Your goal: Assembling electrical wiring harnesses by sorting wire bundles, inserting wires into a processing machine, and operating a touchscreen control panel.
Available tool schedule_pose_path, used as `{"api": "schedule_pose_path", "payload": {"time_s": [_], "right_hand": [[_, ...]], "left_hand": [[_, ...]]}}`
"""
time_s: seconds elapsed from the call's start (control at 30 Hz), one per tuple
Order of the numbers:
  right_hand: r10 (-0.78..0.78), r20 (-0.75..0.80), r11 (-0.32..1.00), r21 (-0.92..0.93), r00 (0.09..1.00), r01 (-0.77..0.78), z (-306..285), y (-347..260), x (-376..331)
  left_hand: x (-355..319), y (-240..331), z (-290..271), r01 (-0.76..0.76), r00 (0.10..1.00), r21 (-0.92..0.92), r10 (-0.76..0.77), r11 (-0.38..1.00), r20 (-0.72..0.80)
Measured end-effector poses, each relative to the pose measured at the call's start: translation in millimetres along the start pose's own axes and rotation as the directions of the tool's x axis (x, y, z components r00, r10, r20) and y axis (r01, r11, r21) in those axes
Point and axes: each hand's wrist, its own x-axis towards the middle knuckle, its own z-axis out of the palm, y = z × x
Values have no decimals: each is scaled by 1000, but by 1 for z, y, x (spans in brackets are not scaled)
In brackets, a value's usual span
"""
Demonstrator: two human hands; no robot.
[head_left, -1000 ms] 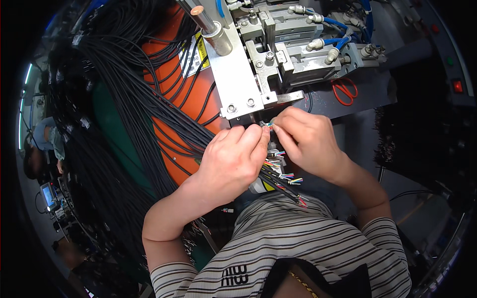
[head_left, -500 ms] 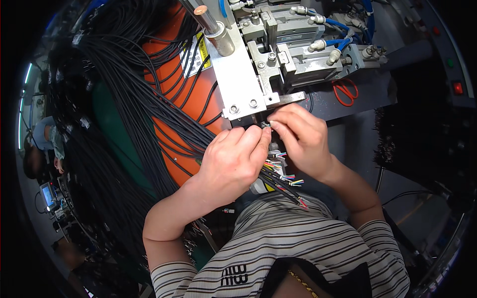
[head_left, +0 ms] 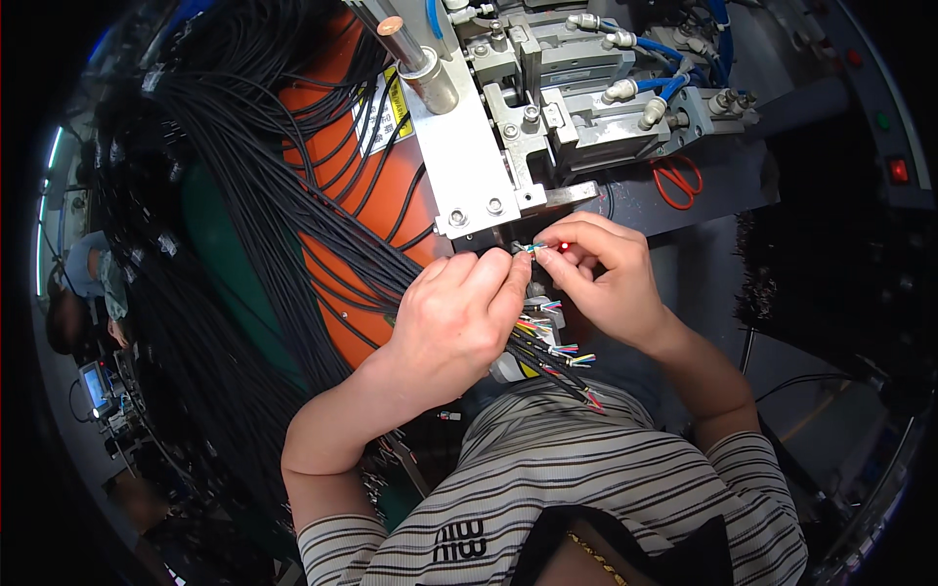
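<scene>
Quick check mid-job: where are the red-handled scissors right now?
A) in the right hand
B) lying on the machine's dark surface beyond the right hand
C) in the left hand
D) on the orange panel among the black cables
B: the scissors lie on the machine bed, clear of both hands, while the left hand and right hand pinch the coloured wire ends.

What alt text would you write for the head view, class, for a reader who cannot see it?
A left hand and right hand pinch thin multicoloured wire ends just below a grey metal machine; a thick bundle of black cables drapes over an orange housing.
</scene>
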Motion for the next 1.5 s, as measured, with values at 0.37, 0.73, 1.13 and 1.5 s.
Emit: {"api": "schedule_pose_path", "payload": {"time_s": [0.37, 0.73, 1.13, 1.5], "right_hand": [[-467, -75, 831, -379, 881, 408, 8, 3, 2], [-281, 74, 897, -335, 957, 290, -6, -7, 10], [-283, 138, 836, -450, 949, 315, -10, -15, 12], [-332, 5, 925, -195, 943, 326, -4, -1, 10]], "left_hand": [[0, 1, -1, 7, 1000, -4, -7, 1000, 14], [0, 0, -1, 9, 1000, 1, -9, 1000, 17], [2, 4, -2, 15, 998, 25, -16, 1000, 60], [1, 0, 2, -19, 999, 44, 21, 999, -36]]}}
